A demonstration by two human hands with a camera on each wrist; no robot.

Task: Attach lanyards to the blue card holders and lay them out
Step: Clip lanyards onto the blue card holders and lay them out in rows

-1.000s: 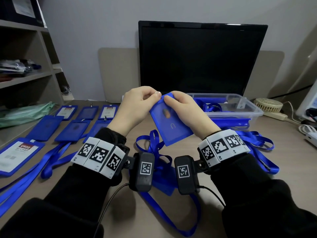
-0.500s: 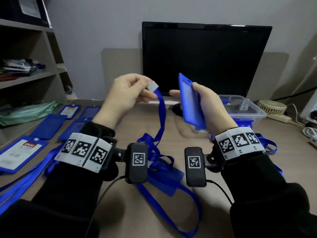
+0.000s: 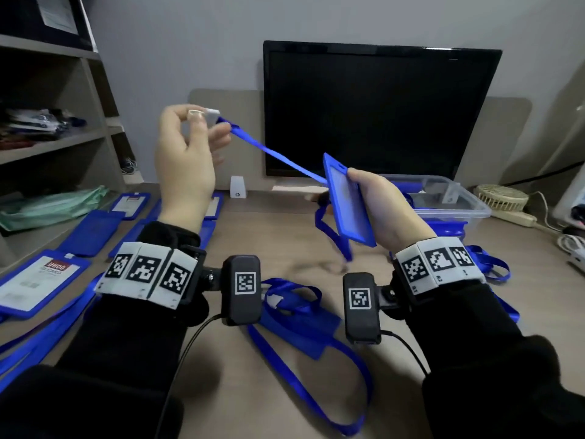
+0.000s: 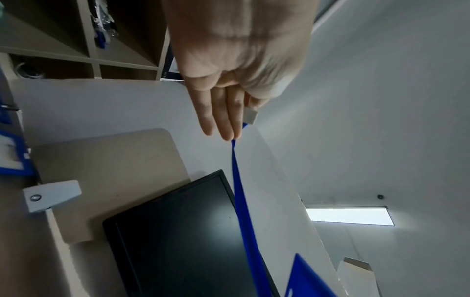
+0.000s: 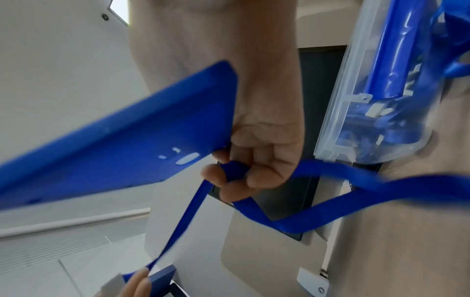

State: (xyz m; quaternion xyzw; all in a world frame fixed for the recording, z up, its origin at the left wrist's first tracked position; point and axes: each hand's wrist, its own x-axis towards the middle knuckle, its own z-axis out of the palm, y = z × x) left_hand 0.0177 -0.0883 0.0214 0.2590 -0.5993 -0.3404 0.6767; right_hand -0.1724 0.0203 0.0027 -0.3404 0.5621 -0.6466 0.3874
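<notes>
My left hand [image 3: 202,117] is raised at upper left and pinches the pale clip [image 3: 211,115] at the end of a blue lanyard [image 3: 278,156]. The strap runs taut down and right to a blue card holder [image 3: 348,201], held on edge in my right hand [image 3: 367,191]. In the right wrist view my right hand [image 5: 241,176] grips the card holder [image 5: 127,140], and its curled fingers also trap the lanyard [image 5: 188,217]. The left wrist view shows the clip [image 4: 250,117] at my fingertips [image 4: 229,136], with the strap [image 4: 241,201] leading away.
Several blue holders [image 3: 95,229] lie in rows at the left, one with a card [image 3: 34,280]. Another holder with a lanyard [image 3: 300,324] lies near my wrists. A clear box [image 3: 459,204] of lanyards, a monitor [image 3: 380,112], a fan [image 3: 500,198] and shelves [image 3: 47,144] surround the desk.
My hands came apart from the holder's top. The left hand has risen up and left with the clip end, drawing the strap taut. The right hand now holds the holder alone, lower and to the right.
</notes>
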